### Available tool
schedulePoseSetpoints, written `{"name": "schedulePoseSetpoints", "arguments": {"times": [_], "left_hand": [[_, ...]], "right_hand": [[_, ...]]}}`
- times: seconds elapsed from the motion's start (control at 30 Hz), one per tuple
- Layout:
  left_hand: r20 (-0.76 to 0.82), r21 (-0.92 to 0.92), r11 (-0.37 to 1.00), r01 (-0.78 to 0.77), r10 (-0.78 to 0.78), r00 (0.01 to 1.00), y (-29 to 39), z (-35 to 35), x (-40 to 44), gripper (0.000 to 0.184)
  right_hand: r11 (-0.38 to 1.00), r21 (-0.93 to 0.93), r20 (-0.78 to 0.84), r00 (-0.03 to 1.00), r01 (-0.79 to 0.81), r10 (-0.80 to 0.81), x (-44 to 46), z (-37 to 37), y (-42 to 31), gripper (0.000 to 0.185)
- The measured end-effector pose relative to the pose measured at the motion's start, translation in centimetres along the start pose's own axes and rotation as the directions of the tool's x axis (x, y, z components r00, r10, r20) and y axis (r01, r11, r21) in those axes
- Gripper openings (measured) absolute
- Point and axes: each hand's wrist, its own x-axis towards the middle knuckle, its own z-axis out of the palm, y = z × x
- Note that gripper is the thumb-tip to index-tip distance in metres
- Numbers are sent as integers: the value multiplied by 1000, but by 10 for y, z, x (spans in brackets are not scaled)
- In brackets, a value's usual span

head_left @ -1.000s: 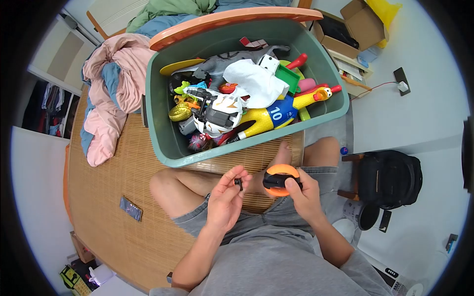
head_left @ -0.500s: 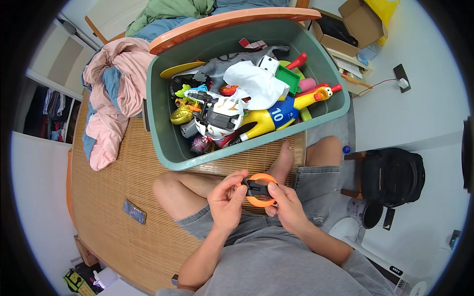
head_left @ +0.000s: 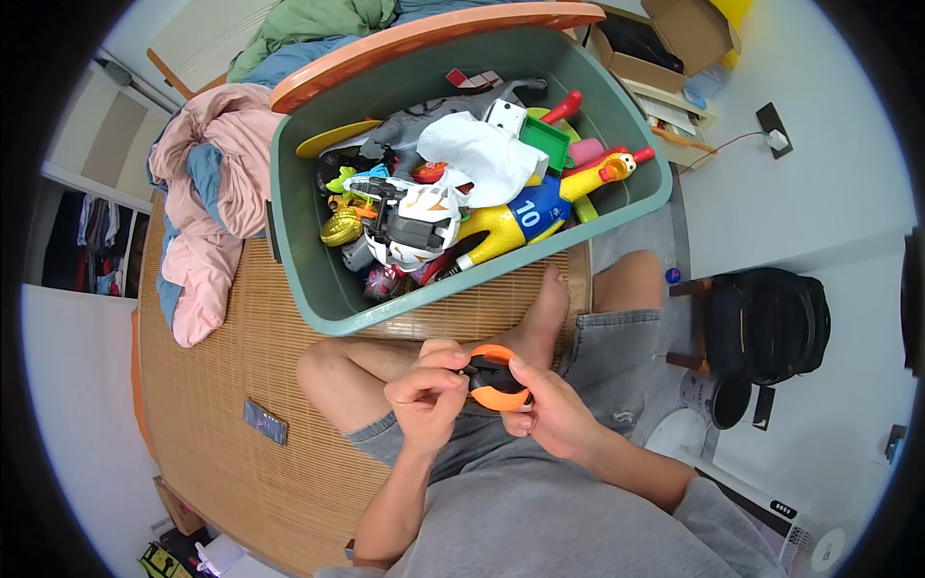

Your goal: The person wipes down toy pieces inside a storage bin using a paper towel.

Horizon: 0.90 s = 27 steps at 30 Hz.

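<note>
A round orange-and-black object (head_left: pixel 497 379), with an orange outer ring and a black middle, is held above my lap; its exact kind is unclear. My right hand (head_left: pixel 551 409) grips its right side, thumb on the orange ring and fingers partly hidden beneath. At the opposite edge, my left hand (head_left: pixel 427 393) is closed in a pinch on the black part. Beyond both hands stands a green storage bin (head_left: pixel 424 308) of toys, including a white toy vehicle (head_left: pixel 414 228), a yellow rubber chicken (head_left: pixel 491 231) in a blue shirt and a white cloth (head_left: pixel 479 154).
The bin's orange lid (head_left: pixel 434 40) leans along its far edge. A phone (head_left: pixel 265 422) lies on the bamboo mat (head_left: pixel 231 482) at left. Pink bedding (head_left: pixel 207 260) is heaped left of the bin. A black backpack (head_left: pixel 768 323) rests on a chair at right.
The orange-and-black object has turned and tilted in my hands. My left hand has drawn its fingers in to a tighter pinch. The view has shifted slightly.
</note>
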Motion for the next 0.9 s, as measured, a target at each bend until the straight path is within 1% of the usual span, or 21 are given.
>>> {"name": "schedulePoseSetpoints", "arguments": {"times": [0.1, 0.2, 0.27, 0.3, 0.37, 0.4, 0.5, 0.53, 0.6, 0.67, 0.83, 0.9], "left_hand": [[27, 24, 999, 29, -30, 999, 2, -1, 2, 18], [9, 16, 1000, 26, -26, 1000, 0, -1, -3, 17], [-57, -78, 996, 52, -57, 997, -2, 1, -5, 16], [-56, -76, 996, 54, -58, 997, -1, 3, -6, 16], [-96, -206, 977, 64, -85, 992, 1, 5, -7, 16], [-95, -205, 976, 67, -88, 992, 1, 5, -7, 16], [-57, -155, 985, 80, -90, 994, -2, 2, -6, 18], [-52, -182, 980, 76, -87, 995, -4, 0, -7, 19], [-42, -212, 974, 77, -88, 995, -5, 0, -9, 20], [-47, -319, 943, 94, -115, 992, -2, 3, -8, 20], [-40, -322, 942, 97, -115, 993, 1, 5, -5, 20], [-34, -319, 943, 97, -114, 993, -1, 4, -4, 20]], "right_hand": [[997, 68, -3, 1000, -21, 21, 1, 2, 2, 38], [998, 61, 12, 1000, -8, 8, 2, 0, 4, 39], [998, 56, 15, 1000, 1, -1, 2, 0, 4, 39], [999, 48, 18, 1000, 8, -9, 2, 0, 4, 40], [1000, 15, 8, 1000, 14, -14, 3, 1, 3, 40], [1000, -20, -4, 1000, 19, -19, 2, 1, 3, 40], [1000, 17, -24, 1000, 4, -4, 1, 2, 3, 41], [1000, 19, -24, 1000, 4, -4, 0, 4, 1, 41], [994, 108, 18, 1000, -23, 21, -1, 9, 0, 38], [994, 110, 24, 1000, -17, 14, 1, 9, 0, 39], [996, 89, 21, 999, -33, 31, 1, 11, 1, 41], [998, 66, 26, 1000, -7, 6, 2, 10, 1, 42]]}}
